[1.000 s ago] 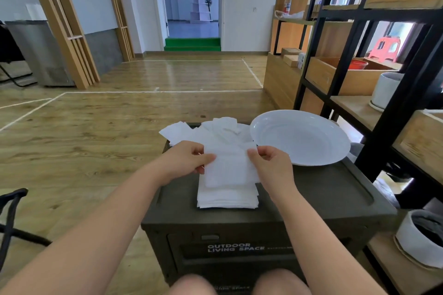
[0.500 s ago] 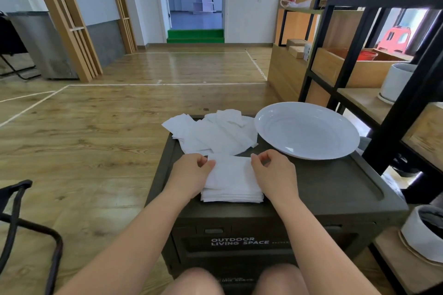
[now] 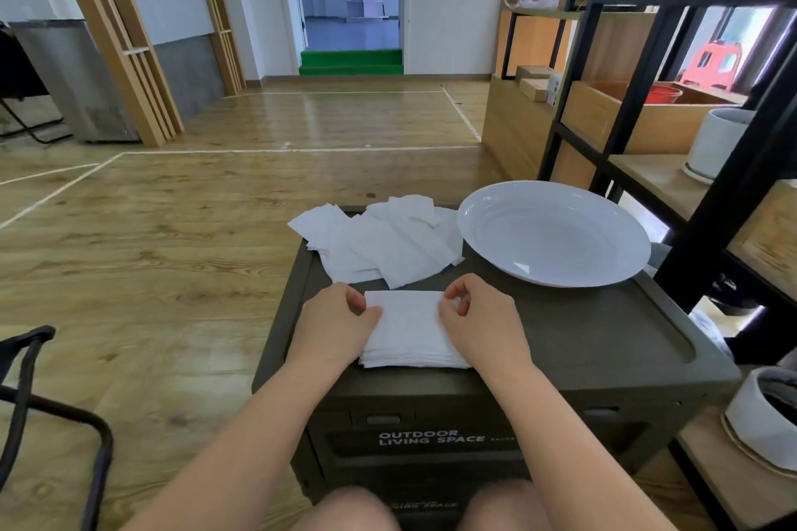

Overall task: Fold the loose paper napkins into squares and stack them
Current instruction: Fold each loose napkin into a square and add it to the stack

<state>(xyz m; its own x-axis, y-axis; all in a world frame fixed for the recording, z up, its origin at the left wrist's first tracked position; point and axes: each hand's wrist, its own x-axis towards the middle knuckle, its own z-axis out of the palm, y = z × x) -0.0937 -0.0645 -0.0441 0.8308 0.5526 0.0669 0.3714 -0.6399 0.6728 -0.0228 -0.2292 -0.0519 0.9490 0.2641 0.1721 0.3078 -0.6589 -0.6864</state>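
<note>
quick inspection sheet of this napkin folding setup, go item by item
surface: dark green storage box used as the table, its lid top lightly scuffed
job's things: stack of folded napkins at the near middle of the lid; pile of loose napkins behind it, its far left corner hanging over the lid's edge
clutter: empty white plate at the far right of the lid, beside the loose pile
grippers: left hand and right hand rest on the two sides of the stack, fingertips on the top napkin
cables: nothing seen
surroundings: wooden floor; black shelf unit to the right; black chair frame at the near left
</note>
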